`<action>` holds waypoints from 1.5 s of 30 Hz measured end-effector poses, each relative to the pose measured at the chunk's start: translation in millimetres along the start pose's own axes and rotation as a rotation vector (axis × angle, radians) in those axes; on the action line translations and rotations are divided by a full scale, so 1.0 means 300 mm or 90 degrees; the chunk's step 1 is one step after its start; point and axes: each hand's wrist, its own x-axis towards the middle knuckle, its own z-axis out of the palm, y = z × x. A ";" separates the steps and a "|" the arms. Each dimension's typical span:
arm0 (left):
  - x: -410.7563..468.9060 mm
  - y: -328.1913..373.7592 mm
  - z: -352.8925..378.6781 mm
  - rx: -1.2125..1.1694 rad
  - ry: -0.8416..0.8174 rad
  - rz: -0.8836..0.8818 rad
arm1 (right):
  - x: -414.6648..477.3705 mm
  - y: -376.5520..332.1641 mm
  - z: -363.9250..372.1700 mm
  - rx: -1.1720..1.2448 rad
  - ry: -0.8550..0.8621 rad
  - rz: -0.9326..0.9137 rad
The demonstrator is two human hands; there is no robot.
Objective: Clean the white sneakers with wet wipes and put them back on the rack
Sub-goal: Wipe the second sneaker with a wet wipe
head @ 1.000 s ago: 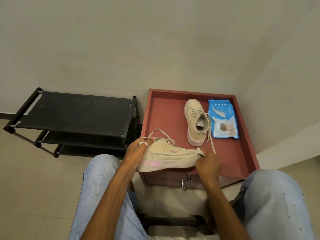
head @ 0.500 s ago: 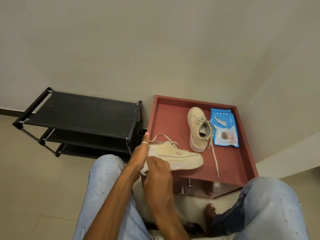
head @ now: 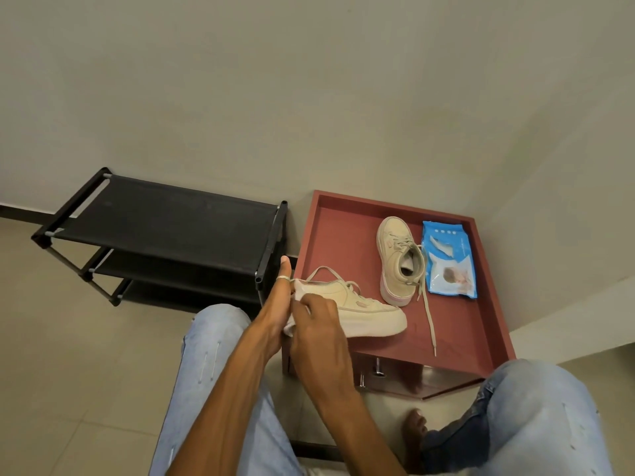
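— Where do we find the left hand (head: 275, 312)?

— We find it laid against the heel of the near sneaker (head: 366, 312), at the near left corner of the red table (head: 494, 304). One finger wearing a ring points straight up past the heel. The rest of that hand is hidden behind the right hand (head: 318, 324), so we cannot tell whether its other fingers curl round the shoe.

— And the right one?

— Its fingers are bent and bunched over a white wipe (head: 289, 329), pressing it onto the side of the heel. We see only a small fold of the wipe below the knuckles.

— Does the shoe rest on the table?

— We cannot tell. Its toe points right, over the tabletop, with a lace loop standing up behind the collar.

— The other things?

— The second sneaker (head: 398, 261) lies on the tabletop farther back, toe pointing away, one lace trailing toward us. Just to its right we see the blue pack of wet wipes (head: 448, 261), lying flat. The black rack (head: 165, 231) stands to the left of the table, against the wall.
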 end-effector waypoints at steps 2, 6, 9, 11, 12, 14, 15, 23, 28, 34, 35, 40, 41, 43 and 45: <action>0.005 -0.002 -0.015 -0.026 -0.020 -0.012 | 0.027 -0.030 0.004 -0.011 -0.019 -0.008; 0.007 -0.006 -0.021 -0.035 -0.004 0.002 | -0.008 -0.041 0.001 -0.049 -0.057 -0.059; 0.007 -0.012 -0.012 -0.040 0.005 0.000 | -0.089 -0.001 -0.038 -0.079 -0.062 -0.154; 0.020 -0.016 -0.009 -0.046 0.013 0.007 | -0.135 0.041 -0.063 -0.101 -0.058 -0.180; 0.017 -0.014 -0.006 -0.039 0.015 0.013 | -0.148 0.064 -0.070 -0.095 -0.057 -0.164; 0.014 -0.012 -0.001 -0.028 0.020 0.024 | -0.147 0.094 -0.072 -0.063 -0.038 -0.113; 0.016 -0.010 -0.001 -0.023 0.014 0.024 | -0.138 0.091 -0.069 -0.049 -0.021 -0.100; -0.005 -0.003 0.000 -0.009 0.010 0.017 | -0.121 0.024 -0.044 -0.044 -0.024 -0.168; 0.008 -0.002 0.000 -0.041 0.032 0.009 | -0.139 0.106 -0.042 -0.001 0.015 -0.122; -0.005 0.000 0.013 -0.024 0.033 0.001 | -0.127 0.110 -0.071 0.048 0.063 -0.054; -0.005 0.001 0.012 -0.024 0.036 0.000 | -0.126 0.095 -0.066 0.053 0.051 -0.070; -0.011 -0.002 0.009 -0.021 0.046 0.003 | -0.133 0.107 -0.036 0.081 0.007 -0.119; -0.014 0.000 0.013 -0.018 0.049 0.002 | -0.136 0.132 -0.037 0.092 0.017 -0.112; -0.014 0.000 0.021 -0.009 0.051 0.000 | -0.140 0.192 -0.032 0.100 0.052 -0.095; -0.015 0.004 0.025 -0.010 0.056 -0.011 | -0.143 0.261 -0.025 0.088 0.082 -0.069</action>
